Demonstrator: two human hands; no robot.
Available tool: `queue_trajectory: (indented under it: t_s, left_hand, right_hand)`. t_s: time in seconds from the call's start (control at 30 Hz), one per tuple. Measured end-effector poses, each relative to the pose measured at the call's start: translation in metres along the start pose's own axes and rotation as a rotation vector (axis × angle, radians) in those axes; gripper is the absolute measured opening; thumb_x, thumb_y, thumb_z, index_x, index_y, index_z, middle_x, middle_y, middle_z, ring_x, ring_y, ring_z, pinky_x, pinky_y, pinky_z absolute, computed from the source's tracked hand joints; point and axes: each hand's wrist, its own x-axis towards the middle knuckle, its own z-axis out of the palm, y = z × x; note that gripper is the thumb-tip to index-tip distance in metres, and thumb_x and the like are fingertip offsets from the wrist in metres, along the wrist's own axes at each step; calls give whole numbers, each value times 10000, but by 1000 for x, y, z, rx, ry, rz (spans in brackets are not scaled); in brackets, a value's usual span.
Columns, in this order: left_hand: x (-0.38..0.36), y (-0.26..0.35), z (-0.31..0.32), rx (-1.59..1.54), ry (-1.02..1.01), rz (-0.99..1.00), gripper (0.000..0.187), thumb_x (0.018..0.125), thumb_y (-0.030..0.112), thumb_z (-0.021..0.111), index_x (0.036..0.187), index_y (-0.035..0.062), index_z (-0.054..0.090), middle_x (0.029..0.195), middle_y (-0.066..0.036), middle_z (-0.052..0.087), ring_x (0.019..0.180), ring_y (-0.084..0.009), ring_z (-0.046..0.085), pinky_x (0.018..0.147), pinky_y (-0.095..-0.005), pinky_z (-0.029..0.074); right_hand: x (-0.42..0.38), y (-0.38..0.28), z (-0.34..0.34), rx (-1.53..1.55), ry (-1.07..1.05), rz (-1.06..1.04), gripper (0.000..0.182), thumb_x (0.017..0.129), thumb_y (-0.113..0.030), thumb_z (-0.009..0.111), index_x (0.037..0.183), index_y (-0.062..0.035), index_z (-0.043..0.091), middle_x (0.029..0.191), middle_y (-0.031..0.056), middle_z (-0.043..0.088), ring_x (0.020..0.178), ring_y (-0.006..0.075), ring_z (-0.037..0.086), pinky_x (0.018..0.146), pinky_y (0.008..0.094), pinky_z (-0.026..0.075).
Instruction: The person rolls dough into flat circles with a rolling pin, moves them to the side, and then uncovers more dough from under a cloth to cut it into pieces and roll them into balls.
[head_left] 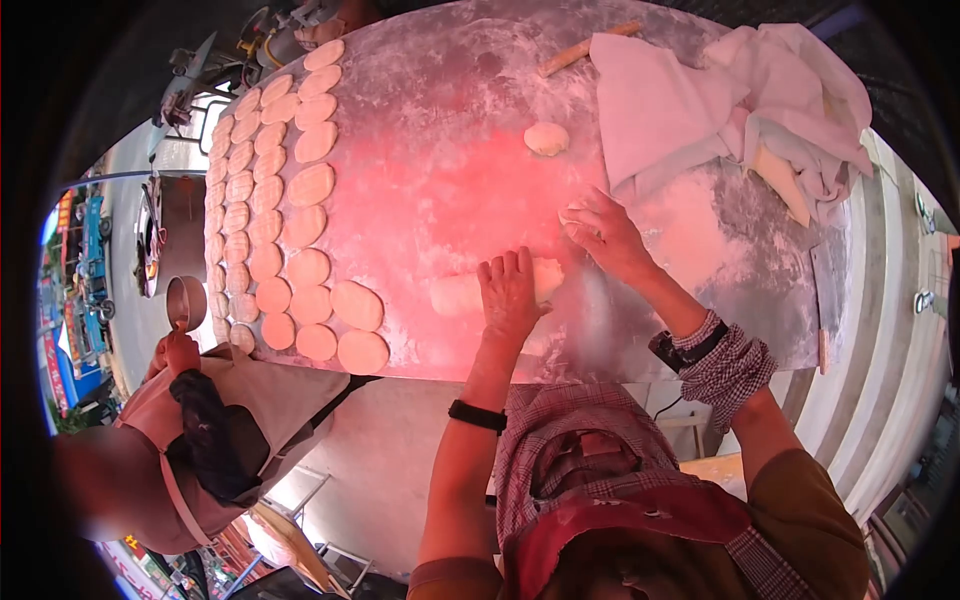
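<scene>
A thick log of pale dough point(457, 295) lies across the floured table near its front edge. My left hand point(512, 292) rests over the log, its fingers curled onto the top and the thumb by the right end. Just up and to the right, my right hand point(608, 236) is above the table with bent fingers around a small piece of dough point(572, 214), mostly covered by them. Beyond that hand sits a round dough ball point(546, 138) by itself.
Several rows of flat dough rounds point(308, 227) cover the table's left side. A rolling pin point(588, 48) and crumpled white cloth point(655, 110) lie at the far right. A knife point(820, 300) is at the right edge. Another person point(215, 430) holds a metal pan point(186, 302) at left.
</scene>
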Motion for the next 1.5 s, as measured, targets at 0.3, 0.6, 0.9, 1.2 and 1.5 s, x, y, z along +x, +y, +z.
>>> queue_trajectory:
  t_s: [0.3, 0.6, 0.9, 1.2, 1.5]
  left_hand:
    - [-17, 19, 4, -186, 126, 25, 535, 612, 214, 829, 1042, 48, 556, 952, -110, 585, 949, -306, 565, 892, -441, 409]
    - [-14, 20, 28, 64, 203, 68, 150, 718, 152, 630, 848, 91, 586, 840, -65, 565, 840, -256, 542, 789, -420, 385]
    - [-2, -20, 80, 78, 224, 230, 737, 762, 465, 697, 1331, 61, 460, 1310, -116, 521, 1224, -291, 487, 969, -471, 393]
    - [-121, 30, 20, 43, -147, 194, 1117, 665, 611, 736, 1458, -41, 298, 1514, -241, 335, 1386, -381, 353, 1102, -550, 282]
    - [-33, 7, 13, 42, -92, 32, 881, 643, 432, 818, 1327, 2, 467, 1258, -137, 553, 1120, -290, 539, 939, -464, 386]
  right_hand:
    - [-42, -59, 60, 688, -343, 1104, 406, 899, -377, 568, 885, 18, 655, 761, 181, 662, 749, 330, 665, 698, 408, 507]
    - [-40, -53, 30, 599, -340, 999, 307, 824, -297, 627, 871, 2, 675, 767, 176, 683, 714, 267, 682, 664, 373, 523]
    - [22, -94, -5, 871, -463, 427, 307, 945, -241, 604, 1170, -34, 635, 1177, 142, 603, 1120, 188, 568, 909, 304, 479]
    - [-114, 13, 16, -227, -510, 120, 614, 926, -286, 587, 1458, -50, 390, 1545, 127, 334, 1453, 298, 267, 1187, 424, 225]
    - [-73, -39, 12, 549, -79, 822, 321, 973, -217, 528, 1217, -13, 569, 1184, 186, 620, 1095, 325, 593, 949, 399, 461]
